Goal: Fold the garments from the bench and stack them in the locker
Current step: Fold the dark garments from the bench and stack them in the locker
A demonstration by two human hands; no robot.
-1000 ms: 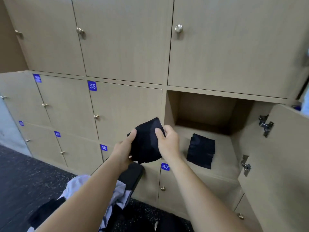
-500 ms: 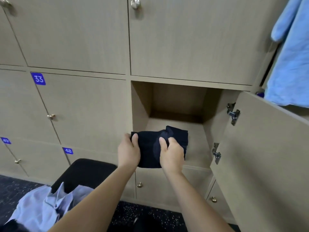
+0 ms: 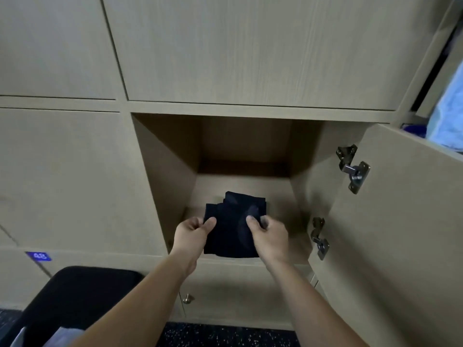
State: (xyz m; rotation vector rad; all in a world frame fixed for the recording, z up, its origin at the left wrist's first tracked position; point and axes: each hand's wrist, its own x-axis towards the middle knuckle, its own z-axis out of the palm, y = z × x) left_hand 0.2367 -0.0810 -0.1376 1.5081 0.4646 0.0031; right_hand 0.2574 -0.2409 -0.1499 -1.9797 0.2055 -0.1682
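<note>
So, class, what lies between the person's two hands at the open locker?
In the head view, a folded black garment spans that gap; the left hand and right hand each pinch one side of it.

garment (image 3: 230, 229): plain black-navy | locker (image 3: 170, 186): pale beige, fine wood grain, brown in shadow at the back | hinges (image 3: 353, 169): silver | number tag (image 3: 38, 255): blue, white digits 48 | bench (image 3: 75, 296): plain black | pale cloth (image 3: 57, 338) at the bench's near edge: lilac-white | floor (image 3: 225, 335): black, white speckles | hanging cloth (image 3: 448, 116): light blue | knob (image 3: 188, 298): brass
</note>
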